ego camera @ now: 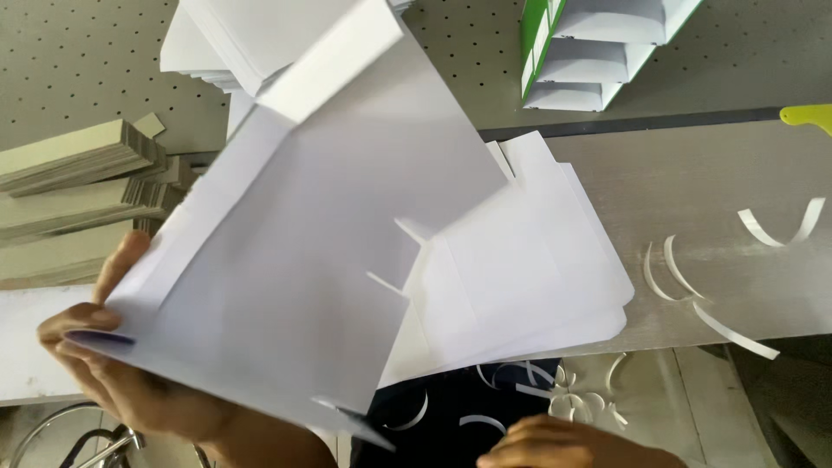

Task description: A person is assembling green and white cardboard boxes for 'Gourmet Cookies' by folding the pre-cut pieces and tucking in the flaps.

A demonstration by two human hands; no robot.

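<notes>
Large white die-cut paper sheet with folded flaps [295,251], lifted and tilted, its lower left corner pinched between thumb and fingers of the left hand [121,373]. Beneath its right edge lies a stack of similar white die-cut sheets [537,277] on the grey table [711,173]. The right hand [572,446] shows below that stack; its grip cannot be told. Left of the sheet sit stacked grey cardboard pieces [69,199]; curled white paper strips [693,286] lie to the right.

White die-cut sheet [286,260], white blanks [529,277] under it. Grey cardboard stack [69,191]. Grey perforated board [78,61], dotted holes. Green-edged white cartons [589,52]. Yellow tool [808,115].
</notes>
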